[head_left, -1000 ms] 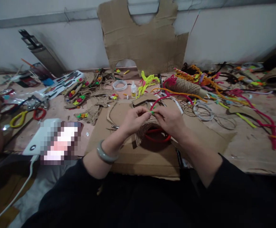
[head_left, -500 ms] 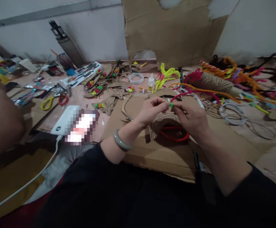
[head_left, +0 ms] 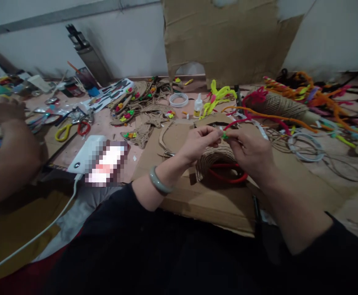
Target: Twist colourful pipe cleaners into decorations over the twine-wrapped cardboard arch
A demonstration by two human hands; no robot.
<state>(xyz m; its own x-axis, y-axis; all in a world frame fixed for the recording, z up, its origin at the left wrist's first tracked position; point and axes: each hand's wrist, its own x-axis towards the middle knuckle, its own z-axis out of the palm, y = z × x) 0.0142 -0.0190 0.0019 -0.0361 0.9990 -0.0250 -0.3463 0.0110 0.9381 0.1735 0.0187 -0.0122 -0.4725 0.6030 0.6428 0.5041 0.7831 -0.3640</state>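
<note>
Between the fingertips of the left hand (head_left: 197,143) and right hand (head_left: 252,155), both pinching, sits a small green piece (head_left: 224,135). Just below them, an arched cord-covered piece (head_left: 201,169) and a red loop (head_left: 242,178) show above the cardboard (head_left: 217,203).

A plain, pale wall (head_left: 135,49) rises directly behind the bench (head_left: 101,127), crossed high at the left by a long grey strip (head_left: 58,16). The bench top is pinkish and marked, its far edge running along the wall. Dim, cool light leaves soft shadows.
</note>
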